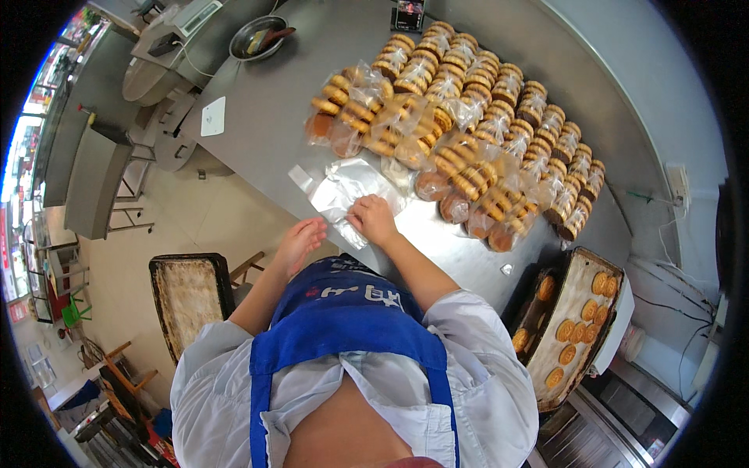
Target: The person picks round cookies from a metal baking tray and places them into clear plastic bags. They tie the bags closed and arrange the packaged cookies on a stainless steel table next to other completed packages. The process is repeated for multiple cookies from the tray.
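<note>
A pile of clear plastic bags (pixel 353 184) lies flat on the metal table in front of me, close to its near edge. My right hand (pixel 374 220) is closed over the bags' near side, its bent fingertips gripping the film. Just left of it, my left hand (pixel 301 245) hovers by the table edge, fingers stretched out and nothing visible in them. Beyond the bags, several clear packs of round golden biscuits (pixel 402 125) are heaped loosely. Behind these, more bagged biscuit stacks (pixel 499 82) stand in tight rows.
On the right, a baking tray (pixel 559 373) holds loose round biscuits; another blackened tray (pixel 187 300) stands at my left. A metal bowl (pixel 243 40) with utensils, a white flat square (pixel 213 116) and a propped phone (pixel 408 15) are on the metal table (pixel 269 117).
</note>
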Demonstrator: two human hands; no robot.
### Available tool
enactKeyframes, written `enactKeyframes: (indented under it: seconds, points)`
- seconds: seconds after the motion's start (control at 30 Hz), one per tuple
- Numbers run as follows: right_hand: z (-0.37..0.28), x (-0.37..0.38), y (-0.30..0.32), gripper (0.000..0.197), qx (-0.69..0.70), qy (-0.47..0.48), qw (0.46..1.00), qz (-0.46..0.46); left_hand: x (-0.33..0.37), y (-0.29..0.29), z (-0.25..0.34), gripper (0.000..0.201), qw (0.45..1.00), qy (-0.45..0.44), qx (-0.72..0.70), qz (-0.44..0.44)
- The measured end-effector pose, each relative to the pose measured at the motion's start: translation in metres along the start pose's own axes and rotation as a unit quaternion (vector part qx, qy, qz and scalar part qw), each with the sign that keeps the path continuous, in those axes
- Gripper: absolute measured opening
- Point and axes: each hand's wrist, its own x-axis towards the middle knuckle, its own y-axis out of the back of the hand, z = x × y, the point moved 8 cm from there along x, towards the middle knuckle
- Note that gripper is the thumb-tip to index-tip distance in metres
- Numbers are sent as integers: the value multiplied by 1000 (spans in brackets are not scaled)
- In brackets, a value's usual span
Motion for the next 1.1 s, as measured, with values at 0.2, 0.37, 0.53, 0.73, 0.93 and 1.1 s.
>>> enactKeyframes:
  seconds: [0.2, 0.37, 0.53, 0.73, 0.93, 1.1]
  points:
    - [2, 2, 13, 15, 69, -71, 994, 37, 29, -9, -19, 43, 988, 76, -125, -50]
    - [-45, 1, 46, 14, 35, -31, 995, 89, 63, -59, 15, 45, 885, 108, -320, -321]
    - [-124, -37, 51, 15, 31, 47, 994, -92, 142, -23, 28, 42, 934, 83, -341, -70]
    - [-105, -77, 122, 32, 122, -180, 956, -198, 28, -107, 87, 53, 976, -154, 78, -134]
    - [-49, -96, 196, 24, 553, -328, 753, -142, -114, -209, 32, 23, 828, -16, 237, -509]
    - [-7, -138, 167, 31, 660, -345, 647, 166, -91, -213, 66, 21, 961, -106, 95, -237]
